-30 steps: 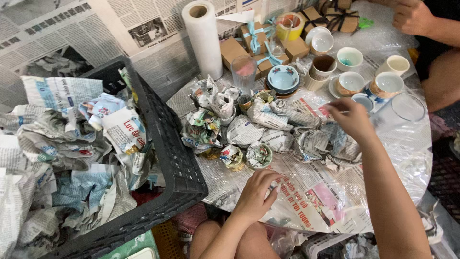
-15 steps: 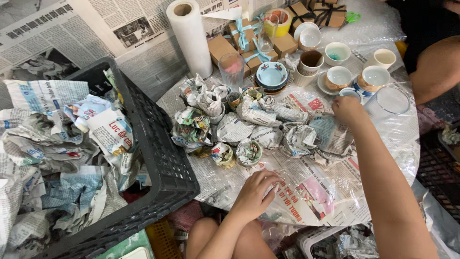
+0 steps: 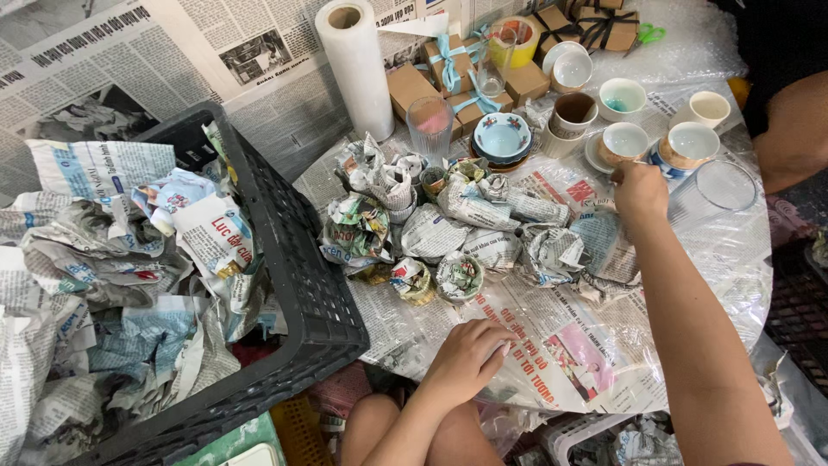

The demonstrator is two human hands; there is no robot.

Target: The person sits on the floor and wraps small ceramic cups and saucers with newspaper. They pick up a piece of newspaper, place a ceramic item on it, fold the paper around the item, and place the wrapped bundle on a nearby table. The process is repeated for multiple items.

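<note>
My right hand [image 3: 640, 192] reaches across a round table [image 3: 742, 276] and closes on a blue-rimmed cup [image 3: 681, 148] standing among other cups. My left hand [image 3: 470, 355] rests palm down on a flat newspaper sheet [image 3: 552, 345] at the table's near edge, holding nothing. Between the hands lies a heap of newspaper-wrapped bundles [image 3: 466, 229].
A black plastic crate [image 3: 297, 285] full of crumpled newspaper stands at left. A white paper roll [image 3: 358, 65], small brown gift boxes [image 3: 448, 73], a clear glass [image 3: 429, 122], a stack of blue bowls [image 3: 503, 140] and a yellow tape roll [image 3: 516, 39] sit at the back. Another person's arm [image 3: 798, 129] is at far right.
My right hand has moved away from the wrapped bundles to the far right and closed on the blue-rimmed cup. The left hand has stayed on the newspaper sheet.
</note>
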